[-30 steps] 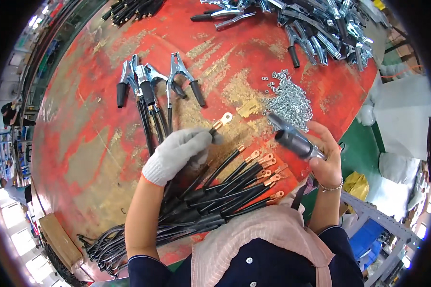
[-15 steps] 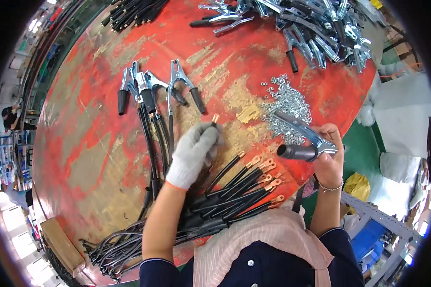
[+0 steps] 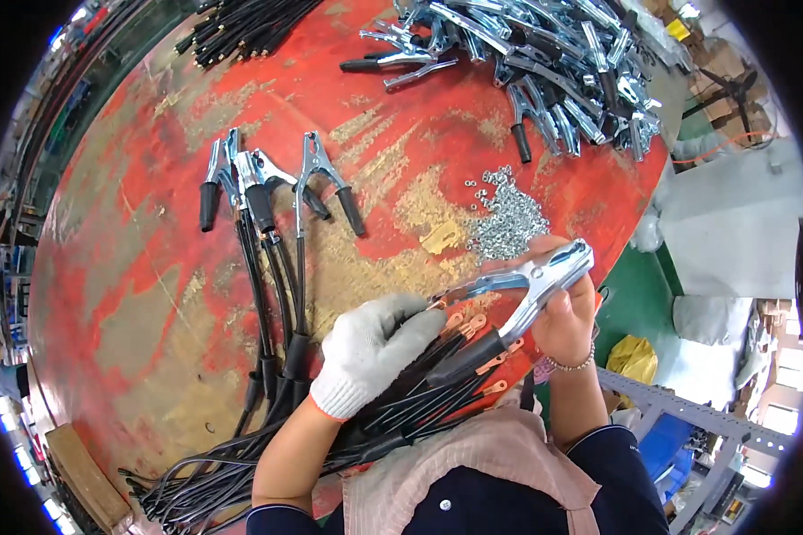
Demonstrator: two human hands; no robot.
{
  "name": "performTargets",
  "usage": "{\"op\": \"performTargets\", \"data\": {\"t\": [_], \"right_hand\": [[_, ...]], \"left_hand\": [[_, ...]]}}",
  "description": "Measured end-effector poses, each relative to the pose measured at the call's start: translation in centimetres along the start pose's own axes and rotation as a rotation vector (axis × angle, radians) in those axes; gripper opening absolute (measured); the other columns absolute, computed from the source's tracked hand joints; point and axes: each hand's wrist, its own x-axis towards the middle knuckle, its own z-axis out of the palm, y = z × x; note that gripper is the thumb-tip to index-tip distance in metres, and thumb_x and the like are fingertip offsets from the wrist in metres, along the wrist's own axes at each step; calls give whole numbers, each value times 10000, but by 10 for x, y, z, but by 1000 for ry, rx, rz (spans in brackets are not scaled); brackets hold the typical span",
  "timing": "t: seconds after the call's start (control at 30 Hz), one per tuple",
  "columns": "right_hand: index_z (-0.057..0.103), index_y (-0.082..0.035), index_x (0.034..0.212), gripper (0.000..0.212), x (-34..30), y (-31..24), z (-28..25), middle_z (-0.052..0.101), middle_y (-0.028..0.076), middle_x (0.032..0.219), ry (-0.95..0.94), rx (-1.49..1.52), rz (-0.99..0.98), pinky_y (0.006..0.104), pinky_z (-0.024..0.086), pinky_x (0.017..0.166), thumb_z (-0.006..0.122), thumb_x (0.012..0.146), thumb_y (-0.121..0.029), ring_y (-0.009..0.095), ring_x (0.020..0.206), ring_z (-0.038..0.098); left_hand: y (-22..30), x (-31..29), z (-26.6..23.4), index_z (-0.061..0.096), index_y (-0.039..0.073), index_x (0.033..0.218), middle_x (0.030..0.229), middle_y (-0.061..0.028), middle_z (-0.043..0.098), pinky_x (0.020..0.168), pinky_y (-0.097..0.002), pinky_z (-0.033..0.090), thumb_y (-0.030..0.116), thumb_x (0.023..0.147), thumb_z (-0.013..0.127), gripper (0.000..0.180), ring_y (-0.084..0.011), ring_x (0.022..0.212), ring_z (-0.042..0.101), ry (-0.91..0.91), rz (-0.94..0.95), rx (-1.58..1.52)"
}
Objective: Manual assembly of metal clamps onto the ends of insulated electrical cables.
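One silver clamp sits gripped in our bare right hand, our gloved left hand, just left of it, pinches a mostly hidden copper-tipped cable by the clamp's metal tip, nuts beyond.

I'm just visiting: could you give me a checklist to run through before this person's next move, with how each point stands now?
1. Clamp held by the right hand: ok.
2. Black sleeve on one clamp handle: ok.
3. Left hand at the other handle: ok.
4. Grip of the left fingers: cannot tell, mostly hidden.
5. Both hands gloved: not ok, the right is bare.
6. Small metal rings at hand: ok, heaped just beyond the right hand.
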Motion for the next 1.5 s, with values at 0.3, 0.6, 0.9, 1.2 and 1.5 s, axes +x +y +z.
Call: {"op": "performTargets", "data": {"t": [0.3, 0.6, 0.9, 1.2, 1.5], "right_hand": [[423, 53, 1260, 647, -1, -5, 16, 614, 168, 1091, -29, -99, -39, 574, 470, 959, 700, 866, -379, 354, 1069, 623], [425, 49, 1254, 667, -3, -4, 14, 618, 161, 1097, -16, -91, -6, 581, 452, 970, 722, 845, -387, 372, 1072, 619], [463, 42, 1200, 617, -4, -6, 16, 600, 163, 1079, -21, -70, 33, 589, 460, 960, 744, 832, -365, 336, 1047, 620], [485, 48, 1158, 478, 0, -2, -1, 558, 155, 1101, -115, -209, -7, 496, 502, 946, 675, 894, -303, 276, 1048, 599], [680, -113, 953, 180, 90, 9, -58, 626, 69, 933, -45, -1431, -238, 353, 483, 812, 671, 850, -260, 250, 932, 604]], "left_hand": [[10, -2, -2, 692, 5, 957, 675, -21, 617, 585, -254, 450, 207, 897, 646, 216, -57, 639, 542, 5, 42, 176], [11, 0, -1, 697, 8, 948, 693, -38, 641, 600, -251, 469, 193, 886, 652, 201, -64, 646, 562, -2, 52, 243], [13, 0, -1, 698, 40, 976, 796, -148, 677, 653, -310, 502, 336, 868, 670, 316, -205, 706, 669, -4, -13, 252], [27, 6, -3, 619, 82, 1128, 808, -143, 678, 666, -397, 525, 176, 913, 540, 248, -327, 760, 672, -84, 335, 607], [-33, 64, -25, 595, -13, 1071, 824, -69, 639, 581, -286, 495, 190, 976, 504, 242, -136, 642, 596, 215, 29, -157]]}}
